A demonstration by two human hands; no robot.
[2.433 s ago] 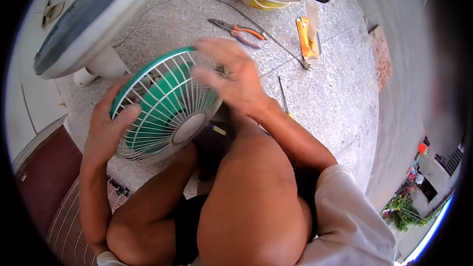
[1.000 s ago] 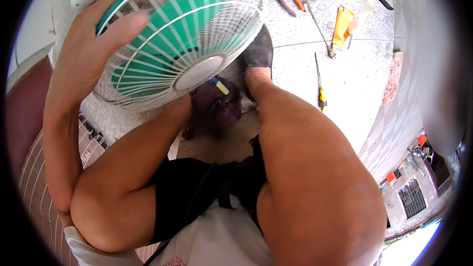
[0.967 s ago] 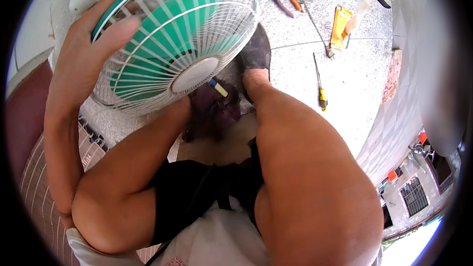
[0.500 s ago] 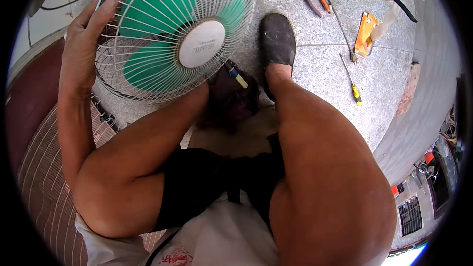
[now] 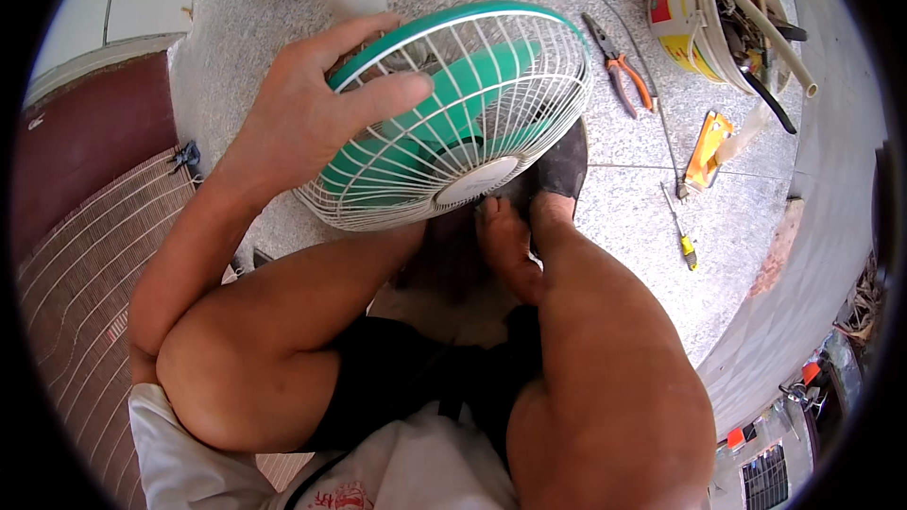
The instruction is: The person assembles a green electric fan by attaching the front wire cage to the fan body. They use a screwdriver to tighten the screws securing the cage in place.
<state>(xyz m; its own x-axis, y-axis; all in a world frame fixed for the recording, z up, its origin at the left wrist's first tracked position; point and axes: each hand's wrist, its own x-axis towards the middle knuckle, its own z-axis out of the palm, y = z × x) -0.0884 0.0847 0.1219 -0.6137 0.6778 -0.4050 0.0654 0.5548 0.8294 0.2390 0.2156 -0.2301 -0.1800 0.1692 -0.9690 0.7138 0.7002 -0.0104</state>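
Note:
An electric fan (image 5: 477,179) with a white wire cage, a green rim and green blades is tilted in front of me, above my feet. My left hand (image 5: 316,99) is closed round its upper left rim, the thumb over the front wires and the fingers behind. Below the fan's white centre cap, my right hand (image 5: 510,250) reaches up between my legs. Its fingers are bent close to the cage's lower edge; what they hold, if anything, is hidden. A dark shoe (image 5: 565,165) shows partly behind the fan.
Pliers (image 5: 624,71) with orange handles, an orange packet (image 5: 709,146) and a yellow-handled screwdriver (image 5: 682,236) lie on the speckled floor to the right. A bucket of tools (image 5: 694,24) stands beyond them. A cable (image 5: 652,85) runs past the pliers. A woven mat (image 5: 113,302) is at left.
The fan has swung right and toward me, its face tipping down, with my left hand still on its rim. My right hand has come into view below it.

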